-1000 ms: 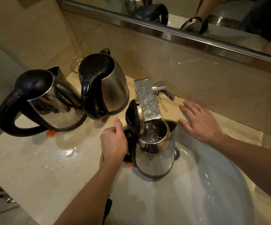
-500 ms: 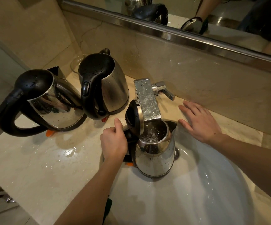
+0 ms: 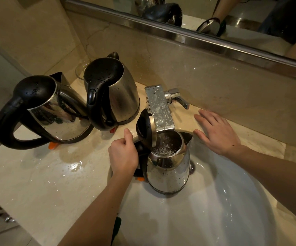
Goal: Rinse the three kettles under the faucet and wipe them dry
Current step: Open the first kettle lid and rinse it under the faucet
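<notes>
A steel kettle [image 3: 168, 171] with its black lid flipped open stands upright in the white sink [image 3: 214, 210], right under the flat chrome faucet [image 3: 159, 109]. Water bubbles inside it. My left hand [image 3: 123, 157] grips its black handle, which is mostly hidden by my fingers. My right hand [image 3: 218, 132] lies flat with straight fingers on the counter edge, right of the faucet and below its lever [image 3: 178, 99]. Two more wet steel kettles with closed black lids stand on the counter at the left, one near the wall [image 3: 115, 93] and one further left [image 3: 51, 110].
The beige marble counter [image 3: 46, 183] carries water drops and a puddle in front of the two kettles. A mirror [image 3: 214, 18] runs along the back wall above a marble splashback. A clear glass object [image 3: 79, 71] sits in the corner behind the kettles.
</notes>
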